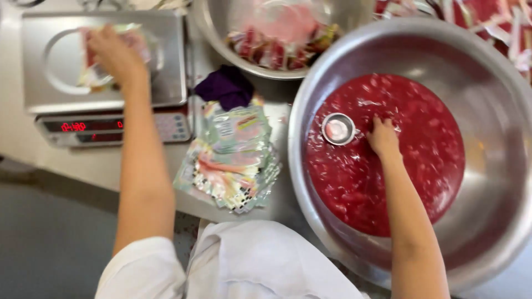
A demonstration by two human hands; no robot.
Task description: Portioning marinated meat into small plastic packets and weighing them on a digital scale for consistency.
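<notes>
Left hand (113,52) closed on pouch (100,61) on scale (105,61) at surface's far-left corner; right hand (382,138) grips small cup (338,129) in red-filled bowl (499,111).

1. A food-preparation kitchen, likely commercial: large steel bowl (487,166) of red minced mixture at right.
2. Digital scale (105,72) at upper left.
3. Stack of printed pouches (233,160) at centre on the desk (22,138).
</notes>
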